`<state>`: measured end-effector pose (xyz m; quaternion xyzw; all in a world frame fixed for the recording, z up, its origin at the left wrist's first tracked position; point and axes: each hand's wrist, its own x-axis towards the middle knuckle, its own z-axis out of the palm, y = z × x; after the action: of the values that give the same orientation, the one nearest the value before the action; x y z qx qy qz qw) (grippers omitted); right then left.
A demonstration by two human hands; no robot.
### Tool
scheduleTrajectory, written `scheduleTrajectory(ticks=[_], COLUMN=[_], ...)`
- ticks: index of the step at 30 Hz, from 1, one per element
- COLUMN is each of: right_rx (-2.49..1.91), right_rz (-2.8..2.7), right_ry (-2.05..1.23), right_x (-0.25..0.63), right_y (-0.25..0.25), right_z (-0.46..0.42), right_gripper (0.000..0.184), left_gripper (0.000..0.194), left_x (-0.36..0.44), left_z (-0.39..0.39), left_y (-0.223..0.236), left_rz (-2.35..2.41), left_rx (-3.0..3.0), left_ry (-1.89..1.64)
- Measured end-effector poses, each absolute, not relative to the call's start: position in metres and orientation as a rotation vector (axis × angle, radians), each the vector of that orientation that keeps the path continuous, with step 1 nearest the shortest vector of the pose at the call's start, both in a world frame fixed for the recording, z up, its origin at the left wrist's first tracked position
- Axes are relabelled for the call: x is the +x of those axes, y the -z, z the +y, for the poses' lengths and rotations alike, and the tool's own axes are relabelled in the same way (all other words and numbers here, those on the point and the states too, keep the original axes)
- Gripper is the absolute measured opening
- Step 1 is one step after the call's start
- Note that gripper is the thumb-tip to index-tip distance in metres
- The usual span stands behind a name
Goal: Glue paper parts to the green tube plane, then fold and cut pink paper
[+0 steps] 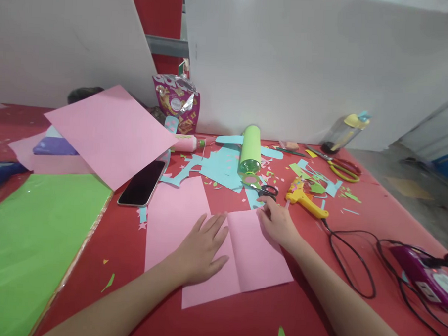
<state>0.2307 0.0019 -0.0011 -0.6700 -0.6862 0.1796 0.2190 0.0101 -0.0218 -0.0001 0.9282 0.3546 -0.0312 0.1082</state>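
From my end I see the creased pink sheet (262, 264) lying on the red worktop (158, 309), closer to the near edge than to the back edge. My left hand (205, 249) rests flat on the panel left of the crease, fingers slightly parted, thumb spread toward the fold, gripping nothing. My right hand (279, 225) sits over the sheet's far right corner with its fingers loosely bent; I cannot tell whether they pinch the paper's edge. Its index finger reaches past that edge, near the black-handled scissors (269, 191). A second pink sheet (178, 200) shows on the left, partly beneath the creased one, and the yellow glue gun (306, 200) lies toward the worktop's right edge
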Motion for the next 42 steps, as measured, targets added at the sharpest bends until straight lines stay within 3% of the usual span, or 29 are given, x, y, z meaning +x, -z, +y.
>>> scheduleTrajectory(ticks=[15, 33, 37, 42], right_rx=[-2.186, -2.024, -2.012, -1.977], right_rz=[-2.137, -2.32, -2.262, -1.969], right_ry=[-0.282, -0.264, -0.334, -0.649], right_x=[0.224, 0.229, 0.229, 0.233], right_y=[-0.004, -0.004, -0.004, -0.008], right_z=[-0.003, -0.009, -0.008, -0.005], right_gripper=[0.026, 0.025, 0.027, 0.027], left_gripper=[0.053, 0.058, 0.058, 0.063], left_x=[0.014, 0.02, 0.018, 0.016], left_z=[-0.024, -0.029, -0.03, -0.026], left_y=[-0.003, 0.003, 0.007, 0.008], left_rz=[1.072, 1.127, 1.133, 1.143], left_rx=[2.741, 2.779, 2.783, 2.765], left_ry=[0.098, 0.061, 0.021, -0.017])
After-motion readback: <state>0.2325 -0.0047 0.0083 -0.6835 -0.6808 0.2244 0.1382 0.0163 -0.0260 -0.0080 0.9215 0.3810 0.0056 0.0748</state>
